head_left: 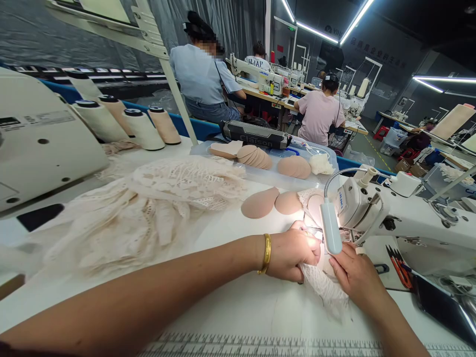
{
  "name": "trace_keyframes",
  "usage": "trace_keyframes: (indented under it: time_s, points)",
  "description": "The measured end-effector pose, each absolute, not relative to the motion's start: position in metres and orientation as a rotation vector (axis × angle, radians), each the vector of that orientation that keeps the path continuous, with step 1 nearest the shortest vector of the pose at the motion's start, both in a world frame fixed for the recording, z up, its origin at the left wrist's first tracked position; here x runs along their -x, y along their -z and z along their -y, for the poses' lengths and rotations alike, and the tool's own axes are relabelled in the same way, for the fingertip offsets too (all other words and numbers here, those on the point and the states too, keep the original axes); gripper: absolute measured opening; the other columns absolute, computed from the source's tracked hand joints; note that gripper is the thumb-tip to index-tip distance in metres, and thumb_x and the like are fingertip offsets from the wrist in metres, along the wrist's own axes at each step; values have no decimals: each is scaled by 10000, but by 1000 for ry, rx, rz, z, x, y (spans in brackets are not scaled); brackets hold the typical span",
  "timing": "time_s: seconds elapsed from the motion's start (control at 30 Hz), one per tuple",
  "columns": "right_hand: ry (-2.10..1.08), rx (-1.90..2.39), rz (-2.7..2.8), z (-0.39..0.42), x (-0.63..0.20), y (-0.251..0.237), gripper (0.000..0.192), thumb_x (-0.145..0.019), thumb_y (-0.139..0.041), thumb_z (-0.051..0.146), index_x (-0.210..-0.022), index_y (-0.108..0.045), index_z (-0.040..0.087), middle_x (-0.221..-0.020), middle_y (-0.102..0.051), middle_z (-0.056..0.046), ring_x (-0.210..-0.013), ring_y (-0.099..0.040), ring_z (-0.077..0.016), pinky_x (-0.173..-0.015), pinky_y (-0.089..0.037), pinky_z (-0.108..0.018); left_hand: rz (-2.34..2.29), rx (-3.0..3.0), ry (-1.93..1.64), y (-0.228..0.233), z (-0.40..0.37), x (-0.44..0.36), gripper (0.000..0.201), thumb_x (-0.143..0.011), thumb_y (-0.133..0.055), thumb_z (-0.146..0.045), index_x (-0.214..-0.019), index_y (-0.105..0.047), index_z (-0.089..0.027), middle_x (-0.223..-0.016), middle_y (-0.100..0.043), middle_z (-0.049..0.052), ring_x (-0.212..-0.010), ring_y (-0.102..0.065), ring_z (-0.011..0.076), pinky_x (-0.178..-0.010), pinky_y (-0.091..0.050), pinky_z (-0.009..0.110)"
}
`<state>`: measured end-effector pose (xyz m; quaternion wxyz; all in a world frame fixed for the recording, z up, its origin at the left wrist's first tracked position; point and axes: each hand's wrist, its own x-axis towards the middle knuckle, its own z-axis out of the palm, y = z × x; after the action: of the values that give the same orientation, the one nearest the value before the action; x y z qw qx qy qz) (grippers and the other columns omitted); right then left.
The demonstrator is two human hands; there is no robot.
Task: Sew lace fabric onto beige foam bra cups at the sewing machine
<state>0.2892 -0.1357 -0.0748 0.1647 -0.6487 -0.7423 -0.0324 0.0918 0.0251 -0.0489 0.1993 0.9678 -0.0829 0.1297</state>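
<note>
My left hand (293, 253), with a gold bangle at the wrist, is closed on a piece of white lace fabric (324, 286) by the sewing machine (386, 203). The lace's fringed end hangs toward me over the table. My right hand (355, 272) lies with fingers stretched out along the fabric's other side, close to the needle area. A small lamp (331, 233) on a bent neck lights this spot and hides the needle. Just beyond my left hand lie flat beige pads (260, 202), one beside a lace piece (315, 206).
A large heap of cream lace (159, 208) covers the left of the table. Behind it stand several thread cones (145, 129). A clear plastic tray (256, 171) holds beige pads and a dark case (256, 135). Orange-handled snips (398, 267) and a phone (442, 307) lie right. Co-workers sit beyond.
</note>
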Motion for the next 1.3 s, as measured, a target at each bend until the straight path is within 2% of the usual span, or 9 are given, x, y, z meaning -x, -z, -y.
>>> trace_keyframes:
  time_s: [0.2, 0.33, 0.57, 0.77, 1.07, 1.17, 1.3]
  points:
    - [95, 1720, 2129, 137, -286, 67, 263, -993, -450, 135, -1145, -634, 245, -1123, -702, -72, -1030, -613, -252, -716, -477, -330, 263, -2744, -442, 51, -26, -90, 183, -746, -735, -135, -638, -593, -179, -942, -744, -55, -812, -628, 151, -929, -310, 384]
    - [-12, 1532, 2234, 139, -281, 56, 337, -919, -468, 40, -1111, -654, 246, -1045, -713, -54, -943, -591, -222, -724, -466, -323, 322, -2806, -465, 51, -24, -87, 175, -721, -683, -69, -650, -565, -177, -933, -769, -55, -737, -621, 157, -872, -308, 399]
    - [-130, 1496, 2305, 142, -277, 50, 265, -981, -458, 106, -1062, -667, 247, -998, -704, -44, -894, -560, -204, -715, -466, -318, 275, -2840, -483, 52, -30, -93, 175, -685, -663, -41, -664, -566, -185, -906, -777, -30, -755, -621, 182, -877, -306, 411]
    - [-132, 1509, 2300, 142, -278, 52, 247, -985, -454, 100, -990, -658, 238, -1023, -692, -50, -919, -564, -201, -742, -472, -311, 216, -2968, -485, 48, -31, -97, 184, -650, -595, -26, -607, -519, -188, -664, -669, -18, -615, -480, 161, -813, -308, 408]
    - [-83, 1519, 2242, 141, -282, 55, 276, -946, -465, 77, -1070, -651, 240, -1054, -718, -49, -924, -582, -220, -733, -469, -321, 344, -3085, -667, 60, -37, -97, 219, -621, -590, 2, -663, -500, -193, -671, -644, -15, -659, -482, 169, -895, -296, 489]
    - [-24, 1548, 2199, 140, -284, 57, 314, -932, -449, 59, -1098, -643, 242, -1006, -719, -46, -951, -595, -225, -758, -474, -320, 350, -3125, -742, 62, -36, -99, 224, -644, -590, 13, -655, -514, -197, -649, -618, -22, -625, -459, 155, -906, -323, 481]
    - [82, 1691, 2143, 140, -290, 64, 298, -949, -419, 92, -1089, -638, 238, -936, -702, -50, -903, -628, -229, -726, -484, -313, 327, -3198, -955, 69, -30, -105, 269, -707, -567, 48, -613, -480, -189, -582, -535, -40, -561, -402, 130, -839, -373, 435]
